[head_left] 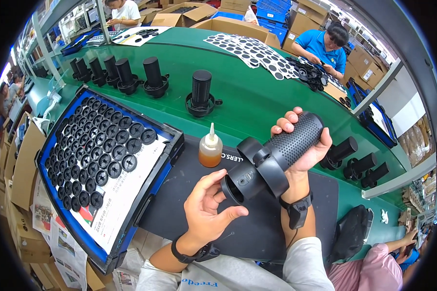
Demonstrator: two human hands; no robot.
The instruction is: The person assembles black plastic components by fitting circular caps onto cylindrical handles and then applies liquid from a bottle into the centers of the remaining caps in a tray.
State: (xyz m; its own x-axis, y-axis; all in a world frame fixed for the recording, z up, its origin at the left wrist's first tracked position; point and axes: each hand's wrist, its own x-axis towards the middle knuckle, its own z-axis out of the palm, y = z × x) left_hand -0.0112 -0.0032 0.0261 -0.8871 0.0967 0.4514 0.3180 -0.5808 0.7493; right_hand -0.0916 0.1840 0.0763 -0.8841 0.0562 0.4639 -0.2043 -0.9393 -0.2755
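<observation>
With the right hand (311, 157), grasped the mic (296, 140) round its perforated barrel, over the mat (170, 208), tilting it with the open end down toward the left. With the left hand (206, 203), unclosed and with thumb parted from fingers, cupped loosely just beside that open end; could not tell whether touching its rim.

Close by on the mat, saw the bottle (210, 151) upright, partly filled with amber liquid and topped with a pale pointed nozzle. Farther left, found the tray (145, 203), blue inside and black-rimmed, set at a slant and lined with printed paper (111, 213). On that lining, saw black discs (102, 177) laid in close rows, leaving a strip of paper bare along the right side.

On the green surface (257, 111) beyond, noted a row of other mics (201, 89) upright in ring bases, with three more off to the right. Past these, saw dotted sheets (257, 53) beside a black heap (310, 75), in front of a person in blue (301, 41). Farther back, noticed an open carton (179, 20) with dark pieces inside, and stacked blue crates (272, 14), too small to read for contents.
</observation>
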